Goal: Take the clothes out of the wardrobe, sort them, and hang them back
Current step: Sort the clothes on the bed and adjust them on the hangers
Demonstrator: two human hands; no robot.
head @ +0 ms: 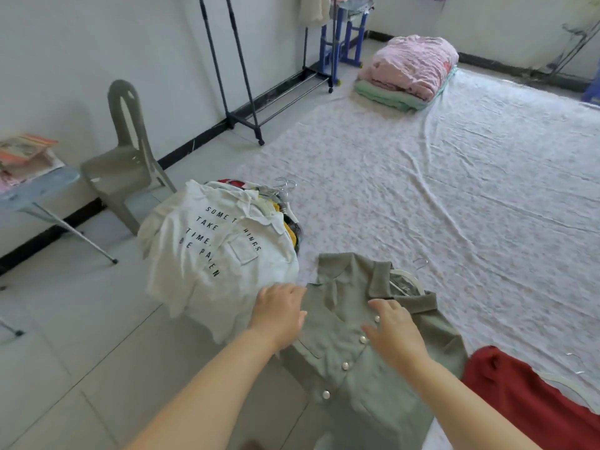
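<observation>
An olive-green buttoned shirt (344,345) lies flat at the near edge of the sheet-covered bed (454,196), still on a white hanger (407,280). My left hand (279,315) rests flat on the shirt's left shoulder, fingers spread. My right hand (391,329) lies on its chest by the pearl buttons, fingers relaxed. To the left sits a pile of clothes on hangers, topped by a white shirt with black lettering (217,251). A red garment (532,397) with a hanger lies at the lower right.
An empty black clothes rack (243,102) stands by the wall. A grey plastic chair (126,157) and an ironing board (39,190) with papers are at the left. Folded pink and green bedding (409,73) sits at the bed's far end, near a blue stool (341,40).
</observation>
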